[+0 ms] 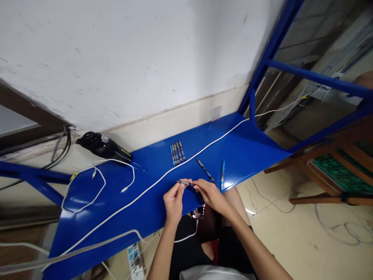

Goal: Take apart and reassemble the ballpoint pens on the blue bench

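Observation:
Both of my hands meet over the front edge of the blue table. My left hand (174,198) pinches the grey grip of a dark pen (184,182), which lies almost level. At the pen's right end, the fingers of my right hand (209,193) are closed round it. Just beyond my right hand a dark pen (205,170) lies slanted on the table, and a teal pen (223,175) lies to its right. Farther back, several pens (177,152) rest side by side in a row, the leftmost with teal parts.
A long white cable (159,180) crosses the blue table (122,216) between my hands and the pen row. A black bottle (103,147) lies at the back left near a looped white cable (104,182). On my lap is a phone (198,212) with a cable plugged in.

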Motion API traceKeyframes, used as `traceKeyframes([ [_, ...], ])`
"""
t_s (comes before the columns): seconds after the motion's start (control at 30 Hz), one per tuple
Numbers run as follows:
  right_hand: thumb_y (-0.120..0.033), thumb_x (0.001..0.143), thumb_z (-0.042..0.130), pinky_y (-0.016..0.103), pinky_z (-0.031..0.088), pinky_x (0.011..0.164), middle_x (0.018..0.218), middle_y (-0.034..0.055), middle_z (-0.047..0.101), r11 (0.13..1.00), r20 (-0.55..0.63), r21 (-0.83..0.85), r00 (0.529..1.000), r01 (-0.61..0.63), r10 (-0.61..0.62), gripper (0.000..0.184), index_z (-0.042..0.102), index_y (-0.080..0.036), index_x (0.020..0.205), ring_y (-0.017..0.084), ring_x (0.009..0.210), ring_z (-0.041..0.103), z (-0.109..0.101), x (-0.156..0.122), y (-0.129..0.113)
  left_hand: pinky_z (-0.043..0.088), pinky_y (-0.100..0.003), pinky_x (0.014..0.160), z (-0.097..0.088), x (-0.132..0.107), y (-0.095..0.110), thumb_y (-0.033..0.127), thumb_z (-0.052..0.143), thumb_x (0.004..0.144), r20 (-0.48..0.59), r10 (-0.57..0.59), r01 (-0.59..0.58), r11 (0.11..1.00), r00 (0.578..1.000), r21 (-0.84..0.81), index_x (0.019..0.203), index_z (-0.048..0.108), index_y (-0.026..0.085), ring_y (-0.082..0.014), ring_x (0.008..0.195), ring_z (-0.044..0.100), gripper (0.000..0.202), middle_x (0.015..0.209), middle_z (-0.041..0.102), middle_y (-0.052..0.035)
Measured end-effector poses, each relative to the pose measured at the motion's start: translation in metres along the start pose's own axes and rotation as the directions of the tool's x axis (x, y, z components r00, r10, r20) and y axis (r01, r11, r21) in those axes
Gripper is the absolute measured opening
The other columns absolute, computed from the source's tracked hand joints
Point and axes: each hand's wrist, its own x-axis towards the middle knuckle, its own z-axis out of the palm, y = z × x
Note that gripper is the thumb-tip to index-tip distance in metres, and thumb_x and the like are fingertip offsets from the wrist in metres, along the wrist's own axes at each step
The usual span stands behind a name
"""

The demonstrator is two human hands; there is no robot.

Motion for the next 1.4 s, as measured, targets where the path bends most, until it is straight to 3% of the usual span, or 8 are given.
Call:
traceKeyframes([
  [0.23,-0.030,0.117,0.048,0.037,0.056,0.086,0.110,0.0100,0.074,0.999,-0.042,-0.008,0.998,0.048,-0.048,0.029,0.069,-0.025,0.137,0.024,0.098,0.070,0.000,-0.005,0.003,0.067,-0.041,0.098,0.002,-0.006,0.012,0.047,0.081,0.095,-0.080,0.034,-0.022,0.989,0.996,0.149,0.104,0.089,0.019,-0.0295,0.102,0.083,0.031,0.107,0.087,-0.0092],
  [0.4,-0.031,0.117,0.048,0.038,0.056,0.090,0.110,0.0095,0.071,1.000,-0.063,-0.004,0.998,0.016,-0.016,0.027,0.067,-0.025,0.135,0.024,0.101,0.069,0.000,-0.006,0.004,0.067,-0.035,0.089,0.006,-0.001,0.012,0.047,0.091,0.085,-0.155,0.036,-0.026,0.998,0.987,0.065,0.103,0.083,0.017,-0.0259,0.095,0.082,0.036,0.099,0.085,-0.0092],
  [0.57,-0.034,0.117,0.051,0.037,0.056,0.093,0.112,0.0091,0.073,0.999,-0.089,0.047,0.996,-0.026,0.030,0.021,0.068,-0.025,0.125,0.024,0.103,0.071,-0.002,-0.004,0.004,0.061,-0.043,0.109,0.004,0.000,0.013,0.046,0.083,0.094,0.017,0.034,-0.034,0.999,0.999,-0.004,0.134,0.075,0.019,-0.0308,0.126,0.076,0.049,0.131,0.080,-0.0161],
  [0.73,-0.035,0.116,0.053,0.035,0.057,0.091,0.109,0.0074,0.074,0.997,-0.087,0.062,0.995,-0.041,0.046,0.018,0.067,-0.025,0.121,0.023,0.100,0.073,0.000,-0.004,0.004,0.062,-0.043,0.106,0.003,-0.001,0.010,0.045,0.083,0.094,-0.010,-0.024,0.024,1.000,1.000,-0.007,0.112,0.081,0.016,-0.0307,0.115,0.080,0.034,0.119,0.084,-0.0145],
  [0.93,-0.037,0.116,0.052,0.034,0.057,0.090,0.109,0.0074,0.075,0.997,-0.073,0.064,0.996,-0.047,0.051,0.020,0.067,-0.025,0.120,0.023,0.100,0.073,0.000,-0.003,0.002,0.062,-0.040,0.104,0.004,-0.002,0.010,0.044,0.083,0.095,-0.019,0.026,-0.027,1.000,0.999,-0.014,0.109,0.081,0.018,-0.0283,0.113,0.080,0.030,0.116,0.084,-0.0127],
  [1.13,-0.040,0.115,0.054,0.036,0.058,0.091,0.110,0.0087,0.076,0.995,-0.099,0.087,0.994,-0.040,0.049,0.021,0.068,-0.024,0.116,0.024,0.102,0.074,0.000,-0.004,0.003,0.063,-0.030,0.084,0.004,-0.001,0.008,0.043,0.095,0.081,-0.176,0.028,-0.025,1.000,0.984,0.018,0.094,0.077,0.017,-0.0201,0.085,0.076,0.034,0.087,0.078,-0.0049],
  [1.27,-0.040,0.115,0.055,0.035,0.057,0.088,0.104,0.0073,0.074,0.995,-0.092,0.078,0.993,-0.068,0.075,0.020,0.067,-0.024,0.116,0.023,0.095,0.072,-0.002,-0.003,0.000,0.063,-0.033,0.093,0.006,0.000,0.013,0.041,0.095,0.083,-0.074,0.083,-0.085,0.996,0.994,-0.032,0.110,0.075,0.020,-0.0222,0.098,0.077,0.041,0.105,0.079,-0.0078],
  [1.4,-0.038,0.116,0.052,0.040,0.056,0.100,0.115,0.0095,0.072,0.998,-0.063,0.011,0.996,-0.060,0.061,0.028,0.065,-0.025,0.137,0.025,0.106,0.070,-0.004,-0.002,-0.005,0.060,-0.041,0.107,0.005,-0.001,0.015,0.044,0.084,0.094,0.043,0.026,-0.024,0.999,0.999,-0.042,0.129,0.075,0.019,-0.0290,0.120,0.076,0.043,0.127,0.080,-0.0145],
])
